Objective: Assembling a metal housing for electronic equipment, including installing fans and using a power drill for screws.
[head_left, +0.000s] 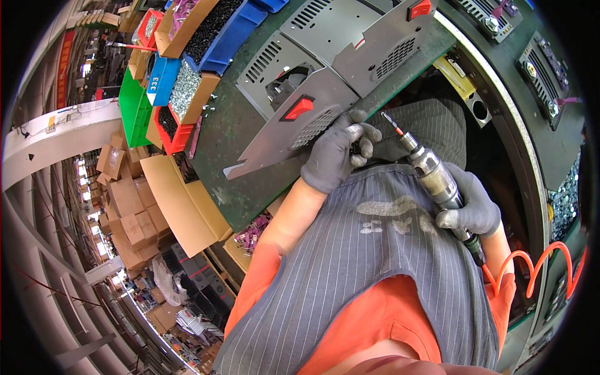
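Observation:
My right hand (474,201), in a dark grey glove, is wrapped round a pneumatic screwdriver (437,181). The tool's bit points up and to the left, and an orange coiled air hose (531,269) runs from its rear end. In front of my apron my left hand (334,153), gloved too, has its fingers curled in a pinch; something small and dark shows between them, too little to name. Just beyond it stands a grey sheet-metal panel (275,134) with a red rocker switch (298,108) and a perforated grille. A similar metal housing (381,59) adjoins it on the right.
The housings rest on a green workbench (222,187). A blue bin (231,37) of black screws, a carton (186,90) of silvery screws and a red bin (167,125) line its left side. An open cardboard box (184,200) sits below. Metal parts (544,78) lie on a right-hand surface.

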A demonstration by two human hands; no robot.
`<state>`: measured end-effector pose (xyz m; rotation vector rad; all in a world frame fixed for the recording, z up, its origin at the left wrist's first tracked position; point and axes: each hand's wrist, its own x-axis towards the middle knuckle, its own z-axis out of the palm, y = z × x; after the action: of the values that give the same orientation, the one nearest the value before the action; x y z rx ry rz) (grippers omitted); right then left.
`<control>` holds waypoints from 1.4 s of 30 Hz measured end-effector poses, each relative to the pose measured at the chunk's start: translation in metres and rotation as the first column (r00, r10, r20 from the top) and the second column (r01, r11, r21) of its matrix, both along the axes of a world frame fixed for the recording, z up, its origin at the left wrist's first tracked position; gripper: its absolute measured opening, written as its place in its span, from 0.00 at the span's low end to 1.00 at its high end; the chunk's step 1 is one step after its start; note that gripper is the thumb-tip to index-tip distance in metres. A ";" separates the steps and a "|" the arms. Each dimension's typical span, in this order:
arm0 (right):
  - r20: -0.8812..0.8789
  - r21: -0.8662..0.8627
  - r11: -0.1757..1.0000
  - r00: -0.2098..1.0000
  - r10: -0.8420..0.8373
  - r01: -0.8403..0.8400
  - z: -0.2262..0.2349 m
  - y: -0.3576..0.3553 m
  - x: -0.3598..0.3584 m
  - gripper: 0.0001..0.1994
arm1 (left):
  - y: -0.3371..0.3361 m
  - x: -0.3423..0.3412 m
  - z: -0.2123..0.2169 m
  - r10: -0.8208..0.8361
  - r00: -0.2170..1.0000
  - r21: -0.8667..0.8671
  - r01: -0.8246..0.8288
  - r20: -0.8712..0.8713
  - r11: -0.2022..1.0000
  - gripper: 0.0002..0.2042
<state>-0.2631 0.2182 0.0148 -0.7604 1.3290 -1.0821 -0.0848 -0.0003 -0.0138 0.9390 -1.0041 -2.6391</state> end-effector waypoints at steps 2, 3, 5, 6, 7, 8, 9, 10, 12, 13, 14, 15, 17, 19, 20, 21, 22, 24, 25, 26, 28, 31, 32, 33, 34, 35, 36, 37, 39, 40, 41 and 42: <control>0.004 0.001 1.000 1.000 0.005 -0.005 0.001 0.000 0.000 0.45 | 0.005 0.000 0.001 0.005 1.000 0.006 -0.005 -0.013 1.000 0.12; -0.012 -0.013 1.000 1.000 0.012 -0.012 0.001 0.000 0.001 0.44 | 0.006 0.000 0.001 0.009 1.000 0.011 -0.009 -0.026 1.000 0.10; -0.029 -0.025 1.000 0.999 0.017 -0.017 0.001 0.001 0.001 0.44 | 0.005 0.000 0.003 0.025 1.000 0.083 -0.024 -0.007 0.996 0.10; -0.033 -0.023 0.999 0.999 0.024 -0.025 0.001 0.002 0.000 0.44 | 0.004 0.000 0.004 0.041 0.999 0.152 -0.042 0.013 0.987 0.09; -0.037 -0.020 0.999 0.999 0.031 -0.032 0.001 0.002 0.000 0.44 | 0.002 0.001 0.000 0.039 0.999 0.154 -0.040 0.011 0.987 0.09; -0.037 -0.021 0.999 0.999 0.032 -0.033 0.001 0.003 0.000 0.44 | -0.001 0.004 -0.006 0.013 0.998 0.195 -0.001 -0.062 0.981 0.10; -0.019 -0.019 1.000 1.000 0.023 -0.024 0.001 0.003 -0.001 0.44 | -0.003 0.005 -0.010 -0.010 0.991 0.233 0.042 -0.137 0.972 0.11; -0.001 -0.017 1.000 1.000 0.014 -0.014 0.001 0.004 -0.001 0.45 | -0.004 0.004 -0.013 -0.011 0.991 0.231 0.043 -0.137 0.972 0.11; 0.022 0.010 1.000 1.000 0.020 -0.021 0.001 0.005 -0.003 0.45 | -0.003 0.000 -0.016 -0.032 0.962 0.290 0.113 -0.271 0.950 0.13; 0.046 0.036 0.999 0.999 0.026 -0.028 0.001 0.006 -0.003 0.45 | -0.001 -0.003 -0.014 -0.034 0.962 0.289 0.115 -0.271 0.950 0.13; 0.047 0.037 0.999 0.999 0.022 -0.024 0.000 0.006 -0.003 0.45 | 0.001 -0.008 -0.010 -0.003 0.973 0.317 0.079 -0.232 0.945 0.14; 0.041 0.002 1.000 0.999 -0.001 0.001 -0.001 0.006 -0.002 0.45 | 0.003 -0.013 -0.006 0.026 0.981 0.343 0.042 -0.192 0.938 0.14; 0.038 -0.033 0.999 0.999 -0.028 0.029 -0.003 0.007 -0.002 0.44 | 0.007 -0.017 0.003 0.029 0.986 0.296 0.020 -0.163 0.955 0.14; -0.021 -0.039 0.999 0.999 0.026 -0.027 -0.003 0.007 -0.004 0.43 | 0.006 -0.017 0.001 0.036 0.990 0.246 -0.002 -0.134 0.969 0.14; -0.019 -0.040 0.999 1.000 0.025 -0.025 -0.002 0.007 -0.004 0.43 | 0.002 -0.015 -0.006 0.031 0.972 0.303 0.043 -0.235 0.952 0.13; -0.020 -0.038 0.999 0.999 0.031 -0.032 -0.001 0.007 -0.004 0.42 | -0.001 -0.013 -0.011 0.032 0.942 0.353 0.093 -0.333 0.931 0.13; -0.021 -0.037 0.999 0.999 0.038 -0.039 0.000 0.006 -0.004 0.42 | -0.002 -0.011 -0.014 0.032 0.943 0.352 0.092 -0.331 0.931 0.13; -0.003 -0.045 0.998 0.999 0.034 -0.034 -0.003 0.006 -0.004 0.41 | -0.002 -0.011 -0.016 0.019 0.949 0.369 0.103 -0.314 0.924 0.13; 0.011 -0.054 0.998 0.999 0.032 -0.031 -0.004 0.006 -0.004 0.41 | -0.001 -0.012 -0.015 0.019 0.950 0.369 0.103 -0.311 0.924 0.13; 0.014 -0.053 0.998 0.999 0.032 -0.031 -0.003 0.005 -0.004 0.41 | 0.002 -0.013 -0.012 0.010 0.965 0.247 0.057 -0.262 0.967 0.13; 0.035 0.022 0.998 0.998 0.061 -0.061 0.001 0.003 -0.004 0.44 | 0.007 -0.017 -0.004 0.009 0.978 0.118 0.016 -0.209 0.993 0.14; -0.045 -0.013 0.995 0.994 0.101 -0.102 -0.001 0.000 -0.003 0.43 | 0.013 -0.022 0.005 0.043 0.997 -0.128 -0.051 -0.066 0.990 0.16; -0.042 -0.014 0.995 0.994 0.101 -0.102 -0.001 -0.001 -0.002 0.43 | 0.013 -0.022 0.006 0.045 0.998 -0.210 -0.051 -0.037 0.976 0.18; -0.015 -0.023 0.995 0.995 0.096 -0.096 -0.002 -0.003 -0.001 0.42 | 0.014 -0.023 0.007 0.048 0.999 -0.290 -0.048 -0.008 0.956 0.20; 0.012 -0.033 0.995 0.996 0.090 -0.089 -0.002 -0.003 0.000 0.42 | 0.016 -0.023 0.008 0.047 0.999 -0.290 -0.047 -0.005 0.956 0.20; 0.013 -0.034 0.995 0.996 0.090 -0.089 -0.001 -0.004 0.001 0.42 | 0.017 -0.024 0.010 0.065 0.997 -0.324 -0.052 0.029 0.945 0.20; 0.004 -0.035 0.995 0.996 0.089 -0.089 -0.001 -0.004 0.001 0.41 | 0.018 -0.024 0.012 0.084 0.995 -0.358 -0.056 0.063 0.932 0.21; -0.004 -0.036 0.995 0.996 0.088 -0.088 -0.001 -0.005 0.002 0.41 | 0.019 -0.024 0.012 0.084 0.994 -0.359 -0.056 0.064 0.932 0.21; 0.007 -0.045 0.995 0.996 0.087 -0.086 -0.004 -0.003 0.002 0.41 | 0.019 -0.026 0.012 0.101 0.994 -0.346 -0.082 0.038 0.935 0.21; 0.018 -0.054 0.995 0.996 0.087 -0.086 -0.006 -0.003 0.003 0.41 | 0.019 -0.027 0.012 0.101 0.994 -0.347 -0.081 0.039 0.935 0.21; 0.020 -0.054 0.995 0.996 0.088 -0.087 -0.005 -0.003 0.003 0.41 | 0.019 -0.028 0.012 0.098 0.993 -0.351 -0.072 0.059 0.934 0.21; 0.026 -0.048 0.995 0.996 0.091 -0.089 -0.004 -0.003 0.002 0.41 | 0.019 -0.028 0.012 0.097 0.992 -0.356 -0.062 0.080 0.933 0.21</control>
<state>-0.2609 0.2148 0.0106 -0.8289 1.2376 -1.0513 -0.1126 0.0183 -0.0022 1.0011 -1.3726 -2.2580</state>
